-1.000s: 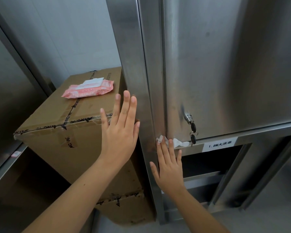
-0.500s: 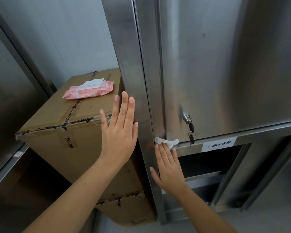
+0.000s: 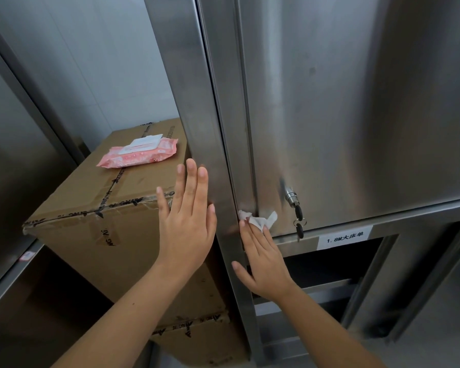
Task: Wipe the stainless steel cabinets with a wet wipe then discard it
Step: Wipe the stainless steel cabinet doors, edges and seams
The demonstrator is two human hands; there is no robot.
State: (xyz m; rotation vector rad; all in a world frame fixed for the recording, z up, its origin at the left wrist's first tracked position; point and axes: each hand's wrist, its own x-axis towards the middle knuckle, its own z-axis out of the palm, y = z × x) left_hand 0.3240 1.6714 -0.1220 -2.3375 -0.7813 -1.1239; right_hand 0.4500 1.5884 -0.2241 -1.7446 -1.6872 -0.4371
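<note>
White wall panels closed off the gap where a taped cardboard box (image 3: 91, 208) carried a pink pack of wet wipes (image 3: 138, 152), and beside it rose the stainless steel cabinet (image 3: 343, 102) we were cleaning. Our right hand (image 3: 263, 258) lay flat on the cabinet front with its fingers straight and its thumb spread to the left. It pinned the crumpled wet wipe (image 3: 259, 221) under the fingertips at the lower left corner of the door, just left of the lock (image 3: 290, 194) and its dangling keys (image 3: 299, 224); no finger curled round the wipe. Wiping here seemed to us to call for even, flat pressure along the seam between door and frame. We judged that spreading the bunched wipe would let more of it meet the steel. We also thought it wise to keep clear of the keys, where it could snag. The right forearm rose from the lower right with the wrist nearly in line. Our left hand (image 3: 186, 221) was raised on a forearm climbing from the lower left, fingers straight and lightly spread, holding nothing. It sat close against the cabinet's corner post (image 3: 197, 115), though we could not tell whether it touched.
</note>
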